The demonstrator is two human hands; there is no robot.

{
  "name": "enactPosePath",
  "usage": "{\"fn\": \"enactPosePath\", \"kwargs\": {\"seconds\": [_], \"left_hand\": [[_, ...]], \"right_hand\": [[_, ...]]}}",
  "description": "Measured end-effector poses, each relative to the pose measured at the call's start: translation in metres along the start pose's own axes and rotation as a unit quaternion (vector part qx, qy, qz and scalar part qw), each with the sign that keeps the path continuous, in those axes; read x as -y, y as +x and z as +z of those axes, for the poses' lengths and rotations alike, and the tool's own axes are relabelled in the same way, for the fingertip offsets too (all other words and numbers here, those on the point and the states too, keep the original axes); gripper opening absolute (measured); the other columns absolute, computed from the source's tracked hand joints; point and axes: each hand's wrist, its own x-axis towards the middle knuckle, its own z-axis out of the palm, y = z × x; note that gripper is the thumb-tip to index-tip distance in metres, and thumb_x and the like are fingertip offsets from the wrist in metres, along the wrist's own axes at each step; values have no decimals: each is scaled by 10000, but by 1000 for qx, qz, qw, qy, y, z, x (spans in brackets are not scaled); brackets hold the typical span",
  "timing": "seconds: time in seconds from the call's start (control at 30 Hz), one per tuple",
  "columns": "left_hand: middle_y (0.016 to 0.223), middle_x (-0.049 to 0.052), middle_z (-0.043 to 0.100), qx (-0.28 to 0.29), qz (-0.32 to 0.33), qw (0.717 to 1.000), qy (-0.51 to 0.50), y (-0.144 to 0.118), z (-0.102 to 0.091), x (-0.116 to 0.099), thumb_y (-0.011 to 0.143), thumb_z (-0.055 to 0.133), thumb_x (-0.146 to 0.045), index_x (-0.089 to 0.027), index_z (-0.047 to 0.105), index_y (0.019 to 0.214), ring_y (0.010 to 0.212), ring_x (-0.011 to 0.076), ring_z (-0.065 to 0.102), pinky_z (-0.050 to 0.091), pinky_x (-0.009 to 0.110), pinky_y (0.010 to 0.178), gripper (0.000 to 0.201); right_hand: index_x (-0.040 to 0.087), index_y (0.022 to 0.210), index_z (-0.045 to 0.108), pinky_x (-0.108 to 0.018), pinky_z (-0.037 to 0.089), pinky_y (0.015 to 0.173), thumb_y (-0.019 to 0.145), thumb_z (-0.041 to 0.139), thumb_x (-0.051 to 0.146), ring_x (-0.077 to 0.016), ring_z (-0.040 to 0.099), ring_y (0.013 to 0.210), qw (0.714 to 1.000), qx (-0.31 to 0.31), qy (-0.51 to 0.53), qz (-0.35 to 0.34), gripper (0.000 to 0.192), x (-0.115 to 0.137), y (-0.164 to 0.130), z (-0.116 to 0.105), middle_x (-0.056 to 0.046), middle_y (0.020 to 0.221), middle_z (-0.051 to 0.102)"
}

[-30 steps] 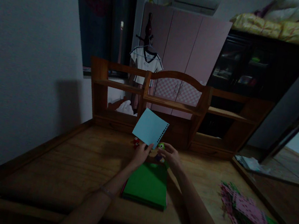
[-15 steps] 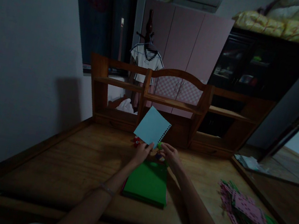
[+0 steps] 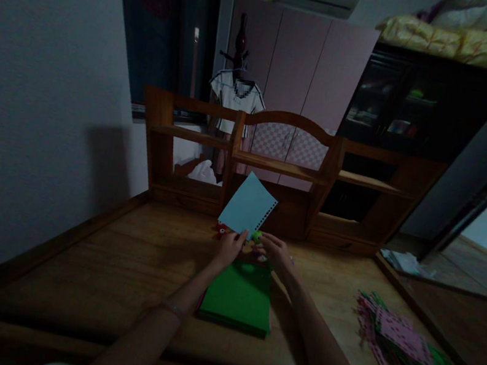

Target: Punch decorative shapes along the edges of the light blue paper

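A light blue loose-leaf sheet (image 3: 249, 203) with a row of holes along its right edge is held up above the desk. My left hand (image 3: 229, 249) pinches its lower corner, thumb on the near face. Close beside that corner, my right hand (image 3: 276, 253) has its fingers closed on a small bright green object (image 3: 257, 236), whose kind I cannot make out. Below both hands lies a stack of green sheets (image 3: 237, 300), with a little pink showing at its left edge. Small red figures (image 3: 220, 230) stand behind the left hand, partly covered by the sheet.
On the right of the wooden desk (image 3: 118, 261) lies a loose pile of pink and green cut pieces (image 3: 404, 340). A wooden shelf unit (image 3: 283, 165) rises along the back edge. White papers (image 3: 402, 262) lie beyond the right side.
The blue sheet has tilted slightly, and its lower left corner now covers more of the red figures. The green object shows more fully at my right fingertips. The view has shifted a little.
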Motion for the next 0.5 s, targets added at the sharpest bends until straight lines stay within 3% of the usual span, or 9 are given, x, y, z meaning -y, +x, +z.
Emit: {"fn": "enactPosePath", "kwargs": {"seconds": [0.23, 0.37, 0.5], "left_hand": [[717, 86, 645, -6, 50, 999, 9, -1, -2, -5, 874, 390, -482, -120, 653, 761, 717, 178, 572, 381, 259, 665, 462], [767, 89, 655, -17, 34, 999, -10, 0, -2, -3, 841, 452, -498, -132, 666, 815, 783, 197, 587, 408, 266, 695, 425], [856, 71, 656, -39, 32, 999, -18, 2, 0, 3, 825, 481, -495, -159, 660, 887, 813, 179, 585, 418, 268, 756, 386]], "right_hand": [[194, 1042, 624, -271, 499, 664, 643, 729, 409, -182, 641, 756, 995, -1, -90, -50, 465, 4, -7, 6, -53, 881, 675], [191, 1031, 609, -246, 485, 555, 638, 728, 405, -193, 641, 712, 990, -7, -131, -47, 462, 3, -6, 3, -44, 813, 673], [193, 1005, 615, -242, 480, 552, 629, 732, 389, -175, 628, 682, 990, 4, -131, -50, 439, 4, -7, 2, -36, 828, 665]]}}
